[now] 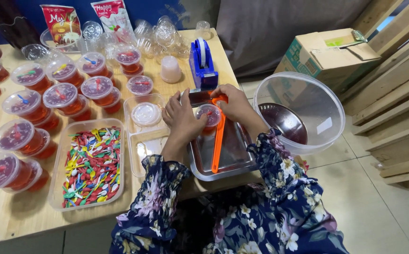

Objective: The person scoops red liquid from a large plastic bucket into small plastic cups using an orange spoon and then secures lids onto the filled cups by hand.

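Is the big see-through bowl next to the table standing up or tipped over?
Tipped. The clear bowl leans on its side, its open mouth facing the camera, with dark red liquid pooled low inside.

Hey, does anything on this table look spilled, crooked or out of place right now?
Nothing looks spilled or broken. One oddity: the big clear bowl sits tilted, off the table edge beside the steel tray. Both hands, left hand and right hand, hold a small lidded cup.

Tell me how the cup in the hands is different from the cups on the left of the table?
The cup in the hands sits alone in the metal tray, touched by the left hand and right hand; the finished cups stand crowded and stacked on the wooden table, untouched. Both are clear, lidded, red-filled.
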